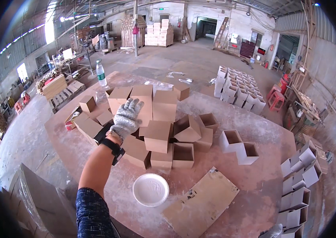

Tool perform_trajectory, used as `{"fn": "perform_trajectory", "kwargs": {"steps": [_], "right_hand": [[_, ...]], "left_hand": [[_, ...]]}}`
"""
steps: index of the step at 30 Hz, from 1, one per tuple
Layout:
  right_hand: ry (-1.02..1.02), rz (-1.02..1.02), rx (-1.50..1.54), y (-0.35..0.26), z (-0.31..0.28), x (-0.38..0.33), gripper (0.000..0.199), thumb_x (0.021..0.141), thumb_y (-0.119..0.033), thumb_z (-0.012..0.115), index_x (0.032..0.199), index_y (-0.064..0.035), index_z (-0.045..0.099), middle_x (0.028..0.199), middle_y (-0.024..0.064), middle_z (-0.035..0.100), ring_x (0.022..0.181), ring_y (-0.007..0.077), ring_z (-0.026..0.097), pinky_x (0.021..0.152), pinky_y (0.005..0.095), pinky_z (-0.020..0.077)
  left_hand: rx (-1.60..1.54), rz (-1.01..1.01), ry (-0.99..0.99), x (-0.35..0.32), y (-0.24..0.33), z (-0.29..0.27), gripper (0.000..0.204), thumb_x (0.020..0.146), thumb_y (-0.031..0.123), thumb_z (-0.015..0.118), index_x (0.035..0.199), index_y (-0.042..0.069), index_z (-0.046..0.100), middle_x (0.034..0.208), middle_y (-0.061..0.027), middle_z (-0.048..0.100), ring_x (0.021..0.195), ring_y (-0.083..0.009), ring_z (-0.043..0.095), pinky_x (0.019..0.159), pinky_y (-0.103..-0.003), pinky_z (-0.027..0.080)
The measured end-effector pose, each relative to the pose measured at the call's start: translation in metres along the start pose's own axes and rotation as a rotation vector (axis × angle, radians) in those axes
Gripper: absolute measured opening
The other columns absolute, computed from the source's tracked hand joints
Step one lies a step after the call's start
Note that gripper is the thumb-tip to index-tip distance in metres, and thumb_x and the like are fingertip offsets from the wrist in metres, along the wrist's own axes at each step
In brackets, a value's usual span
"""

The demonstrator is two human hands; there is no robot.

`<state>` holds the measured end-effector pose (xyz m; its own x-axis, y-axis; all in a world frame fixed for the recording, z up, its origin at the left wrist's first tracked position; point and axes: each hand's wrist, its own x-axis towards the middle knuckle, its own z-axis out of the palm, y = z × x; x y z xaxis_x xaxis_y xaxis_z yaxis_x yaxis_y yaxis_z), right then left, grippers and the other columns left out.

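My left hand [127,118], in a grey knitted glove, reaches over a heap of brown boxes, its fingers stretched out. It is against or just above a tall brown box [146,111]; I cannot tell whether it touches. A black watch [113,147] is on that wrist. Nearer lie an upright brown box [156,137] and an open-topped one [183,155]. A round white bowl [151,190] with white contents stands in front of the heap. At the lower right edge, a greyish shape [273,231] may be my right hand in a glove; its fingers cannot be made out.
A flat brown board [201,203] lies on the reddish table [251,180]. Two joined white boxes [239,146] stand right of the heap. More white boxes [239,88] are grouped at the far right and stacked [294,198] near right. A water bottle [101,74] stands far left.
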<state>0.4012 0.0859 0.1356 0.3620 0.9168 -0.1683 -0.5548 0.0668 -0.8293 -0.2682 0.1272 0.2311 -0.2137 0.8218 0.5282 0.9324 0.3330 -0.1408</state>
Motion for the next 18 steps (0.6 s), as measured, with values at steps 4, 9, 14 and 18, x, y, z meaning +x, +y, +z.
{"fn": "perform_trajectory", "kwargs": {"steps": [4, 9, 14, 18], "right_hand": [[0.062, -0.011, -0.023, -0.003, 0.011, -0.007, 0.042, 0.094, -0.022, 0.050, 0.131, -0.0035, 0.050, 0.123, 0.0087, 0.058, 0.103, 0.0148, 0.057, 0.089, 0.0305, 0.0436], [0.186, -0.032, -0.016, -0.011, 0.009, -0.022, 0.039, 0.094, -0.022, 0.050, 0.129, -0.0037, 0.052, 0.118, 0.0080, 0.060, 0.098, 0.0138, 0.058, 0.086, 0.0292, 0.0456], [0.304, -0.024, 0.130, -0.010, 0.002, -0.032, 0.037, 0.094, -0.022, 0.050, 0.126, -0.0039, 0.053, 0.114, 0.0072, 0.062, 0.094, 0.0129, 0.059, 0.082, 0.0279, 0.0476], [0.302, -0.114, 0.028, 0.019, -0.095, -0.015, 0.044, 0.096, -0.037, 0.049, 0.117, 0.0006, 0.057, 0.096, 0.0134, 0.068, 0.078, 0.0280, 0.066, 0.072, 0.0359, 0.0555]], "left_hand": [[-0.504, -0.340, -0.267, 0.024, 0.020, 0.027, 0.072, 0.078, 0.032, 0.068, 0.141, 0.012, 0.040, 0.145, -0.0134, 0.041, 0.136, -0.0358, 0.035, 0.110, -0.047, 0.029], [0.120, 0.002, -0.120, 0.054, 0.073, 0.051, 0.065, 0.084, 0.032, 0.059, 0.143, 0.012, 0.039, 0.151, -0.0154, 0.033, 0.141, -0.0341, 0.028, 0.114, -0.051, 0.022], [0.518, 0.548, -0.063, 0.091, 0.096, 0.066, 0.062, 0.088, 0.017, 0.043, 0.147, 0.006, 0.031, 0.155, -0.0159, 0.025, 0.145, -0.0345, 0.020, 0.119, -0.050, 0.014], [0.567, 0.590, -0.083, 0.109, 0.113, 0.086, 0.058, 0.088, 0.017, 0.043, 0.144, 0.002, 0.036, 0.152, -0.0146, 0.030, 0.144, -0.0340, 0.021, 0.119, -0.051, 0.012]]}}
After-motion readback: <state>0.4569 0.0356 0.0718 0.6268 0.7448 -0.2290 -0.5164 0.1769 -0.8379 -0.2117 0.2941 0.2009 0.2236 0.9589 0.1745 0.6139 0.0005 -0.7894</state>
